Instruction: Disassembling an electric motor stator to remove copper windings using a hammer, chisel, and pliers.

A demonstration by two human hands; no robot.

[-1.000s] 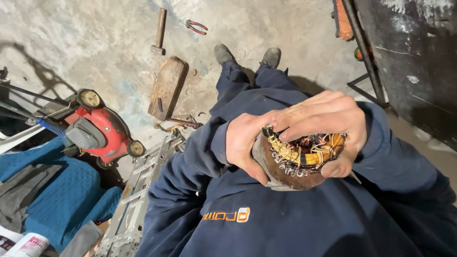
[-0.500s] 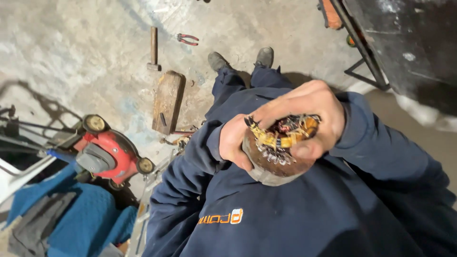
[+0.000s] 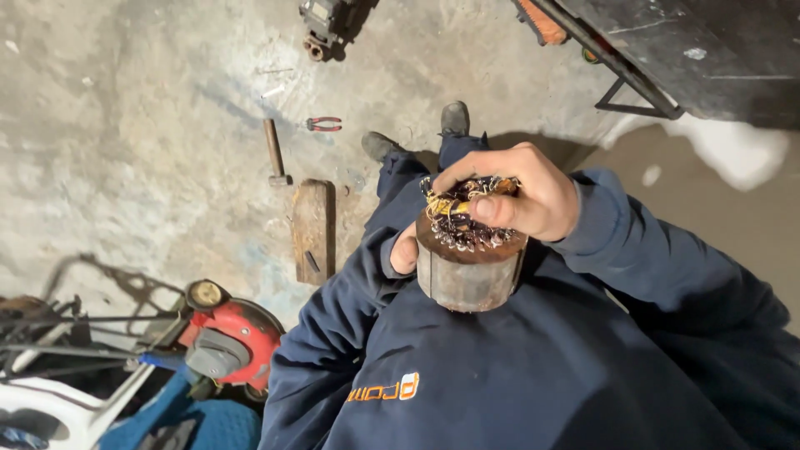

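I hold a rusty cylindrical motor stator (image 3: pixel 467 279) in front of my chest, over my dark blue sweatshirt. Copper and yellow windings (image 3: pixel 462 225) stick out of its upper end. My right hand (image 3: pixel 525 200) grips that wound end from the right, thumb across the wires. My left hand (image 3: pixel 405 250) is mostly hidden behind the stator's left side, with only a thumb showing against it. My shoes (image 3: pixel 454 117) stand on the concrete floor beyond.
On the floor lie a hammer (image 3: pixel 273 150), red-handled pliers (image 3: pixel 323 124) and a wooden board (image 3: pixel 313 229). A red lawnmower (image 3: pixel 225 337) and a white chair (image 3: pixel 50 408) are at lower left. A dark metal bench (image 3: pixel 667 50) stands at upper right.
The stator has tipped from its wound end facing me to nearly upright, showing its side wall. My right hand has shifted on top of the windings. The view has swung along the floor.
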